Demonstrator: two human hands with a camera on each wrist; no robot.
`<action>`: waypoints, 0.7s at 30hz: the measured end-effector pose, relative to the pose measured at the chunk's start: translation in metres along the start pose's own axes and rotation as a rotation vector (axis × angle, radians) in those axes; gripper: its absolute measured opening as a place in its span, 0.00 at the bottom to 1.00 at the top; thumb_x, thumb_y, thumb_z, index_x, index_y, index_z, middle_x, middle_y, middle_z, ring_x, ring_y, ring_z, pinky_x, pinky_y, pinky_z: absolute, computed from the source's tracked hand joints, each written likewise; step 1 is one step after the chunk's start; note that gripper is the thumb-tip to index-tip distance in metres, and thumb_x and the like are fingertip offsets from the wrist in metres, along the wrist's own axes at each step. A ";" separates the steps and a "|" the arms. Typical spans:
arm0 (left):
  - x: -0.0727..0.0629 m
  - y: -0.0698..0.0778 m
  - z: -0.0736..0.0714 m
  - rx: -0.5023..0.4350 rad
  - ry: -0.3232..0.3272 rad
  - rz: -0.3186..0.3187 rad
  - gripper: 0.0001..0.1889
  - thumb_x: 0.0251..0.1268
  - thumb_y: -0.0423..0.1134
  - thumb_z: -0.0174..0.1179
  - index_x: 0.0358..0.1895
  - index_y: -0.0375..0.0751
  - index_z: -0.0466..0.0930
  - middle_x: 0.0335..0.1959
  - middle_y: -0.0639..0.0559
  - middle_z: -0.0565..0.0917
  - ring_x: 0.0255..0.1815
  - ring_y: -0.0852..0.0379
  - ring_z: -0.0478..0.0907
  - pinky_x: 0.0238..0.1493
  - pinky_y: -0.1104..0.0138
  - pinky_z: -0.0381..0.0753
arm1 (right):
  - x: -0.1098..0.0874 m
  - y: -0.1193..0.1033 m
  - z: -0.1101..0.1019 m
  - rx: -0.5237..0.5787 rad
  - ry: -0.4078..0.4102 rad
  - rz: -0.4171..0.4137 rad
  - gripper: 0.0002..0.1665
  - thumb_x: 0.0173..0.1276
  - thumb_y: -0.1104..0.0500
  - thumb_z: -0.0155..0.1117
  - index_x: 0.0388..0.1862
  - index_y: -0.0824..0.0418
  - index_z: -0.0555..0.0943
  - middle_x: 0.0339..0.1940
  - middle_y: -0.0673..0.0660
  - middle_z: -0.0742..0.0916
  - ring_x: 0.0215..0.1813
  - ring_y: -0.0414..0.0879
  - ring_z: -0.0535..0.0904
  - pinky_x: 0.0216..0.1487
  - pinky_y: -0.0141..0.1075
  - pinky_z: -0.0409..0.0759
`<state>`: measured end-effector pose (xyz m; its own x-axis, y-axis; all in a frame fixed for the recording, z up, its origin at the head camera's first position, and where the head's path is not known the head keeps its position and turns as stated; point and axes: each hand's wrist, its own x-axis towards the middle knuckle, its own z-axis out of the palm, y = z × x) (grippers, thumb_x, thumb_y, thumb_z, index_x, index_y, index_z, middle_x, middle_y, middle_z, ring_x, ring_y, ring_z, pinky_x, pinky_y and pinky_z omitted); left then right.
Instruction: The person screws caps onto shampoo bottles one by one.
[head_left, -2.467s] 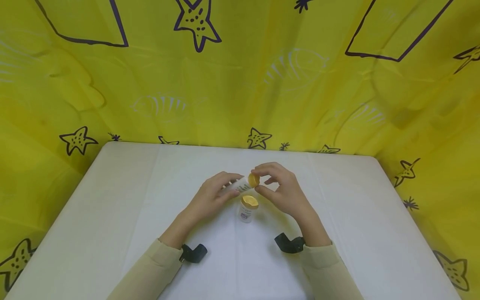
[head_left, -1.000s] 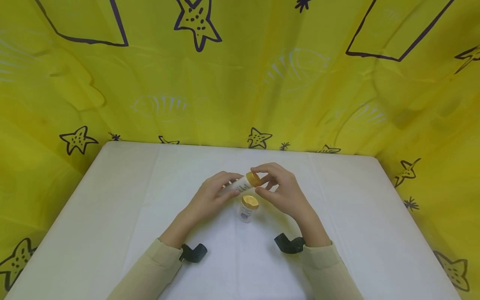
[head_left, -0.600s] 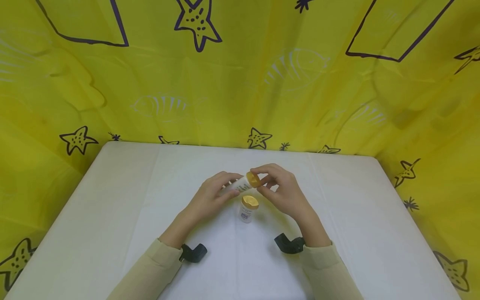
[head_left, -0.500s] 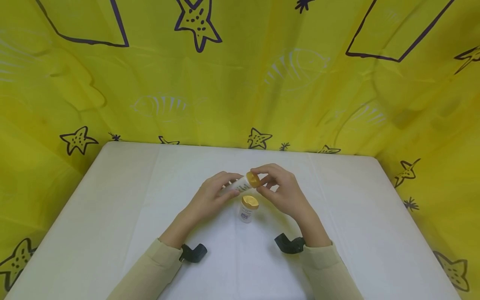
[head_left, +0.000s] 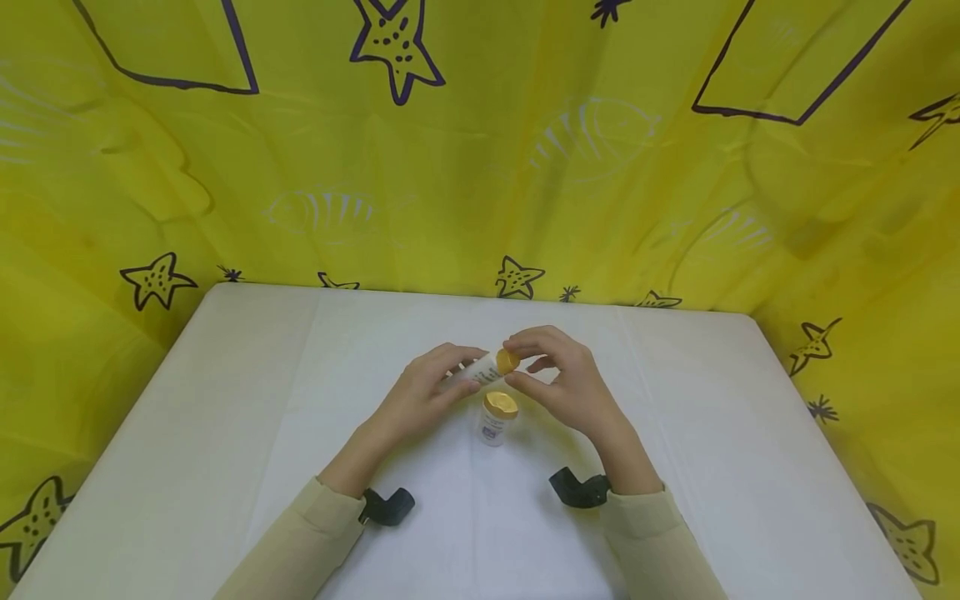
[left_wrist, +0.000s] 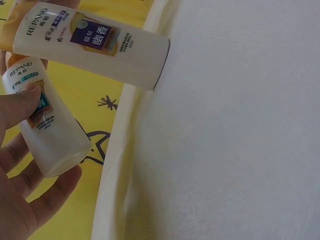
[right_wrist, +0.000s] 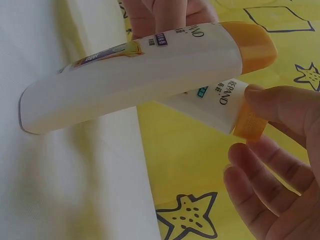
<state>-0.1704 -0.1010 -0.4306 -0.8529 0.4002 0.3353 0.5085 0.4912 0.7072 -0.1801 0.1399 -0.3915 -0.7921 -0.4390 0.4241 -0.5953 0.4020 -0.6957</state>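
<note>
My left hand [head_left: 423, 387] grips a white shampoo bottle [head_left: 477, 371] by its body, holding it tilted over the table, cap end up toward the right. In the left wrist view the thumb presses this bottle's label [left_wrist: 39, 102] while other fingers curl behind it. My right hand [head_left: 568, 375] pinches the bottle's orange cap [right_wrist: 250, 122] between thumb and fingers; the cap is on the bottle. Just below and nearer to me, a second white shampoo bottle [head_left: 492, 427] with an orange-gold cap [head_left: 500, 404] stands upright on the table, touched by neither hand.
A white cloth covers the table [head_left: 360, 333]. Behind it and at both sides hangs a yellow curtain [head_left: 480, 167] printed with starfish and fish. Black camera mounts [head_left: 388, 507] sit at both wrists, below the sleeves' cuffs.
My right thumb and fingers shift slightly on the orange cap, and the held bottle's lettering appears turned a little. My left hand and the standing bottle stay in place.
</note>
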 end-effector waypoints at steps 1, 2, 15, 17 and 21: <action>0.000 0.000 0.000 0.002 -0.002 0.001 0.19 0.69 0.42 0.64 0.62 0.53 0.78 0.53 0.59 0.82 0.52 0.62 0.77 0.54 0.58 0.79 | 0.000 0.000 0.000 0.003 0.003 -0.004 0.20 0.60 0.62 0.76 0.52 0.56 0.83 0.53 0.50 0.85 0.52 0.44 0.83 0.43 0.39 0.86; 0.000 0.000 0.001 0.005 -0.003 0.001 0.19 0.69 0.42 0.64 0.62 0.53 0.78 0.53 0.59 0.82 0.53 0.62 0.77 0.54 0.59 0.79 | 0.000 0.000 0.001 0.005 0.006 -0.007 0.19 0.61 0.62 0.76 0.51 0.55 0.84 0.53 0.50 0.85 0.53 0.44 0.82 0.44 0.40 0.86; 0.000 0.002 0.001 -0.002 -0.008 -0.001 0.19 0.68 0.43 0.65 0.61 0.54 0.78 0.53 0.59 0.82 0.53 0.63 0.77 0.55 0.59 0.79 | -0.001 -0.002 0.001 -0.011 -0.006 0.050 0.17 0.63 0.59 0.74 0.51 0.58 0.84 0.48 0.47 0.86 0.47 0.41 0.83 0.40 0.34 0.84; 0.000 0.002 0.001 0.001 -0.009 -0.003 0.19 0.68 0.43 0.65 0.61 0.53 0.78 0.53 0.59 0.82 0.53 0.63 0.77 0.55 0.59 0.78 | -0.001 -0.002 0.001 -0.018 -0.003 0.048 0.17 0.63 0.59 0.74 0.51 0.57 0.84 0.48 0.47 0.86 0.47 0.41 0.84 0.39 0.34 0.84; -0.001 0.003 0.001 0.003 -0.009 -0.004 0.19 0.68 0.42 0.65 0.61 0.53 0.79 0.52 0.59 0.82 0.53 0.63 0.77 0.55 0.59 0.78 | -0.001 -0.002 0.001 -0.035 0.006 0.044 0.17 0.63 0.58 0.75 0.50 0.54 0.84 0.48 0.46 0.87 0.43 0.39 0.85 0.37 0.34 0.82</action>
<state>-0.1684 -0.0994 -0.4296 -0.8538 0.4051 0.3270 0.5056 0.4953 0.7064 -0.1779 0.1388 -0.3911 -0.8182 -0.4155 0.3973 -0.5643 0.4483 -0.6932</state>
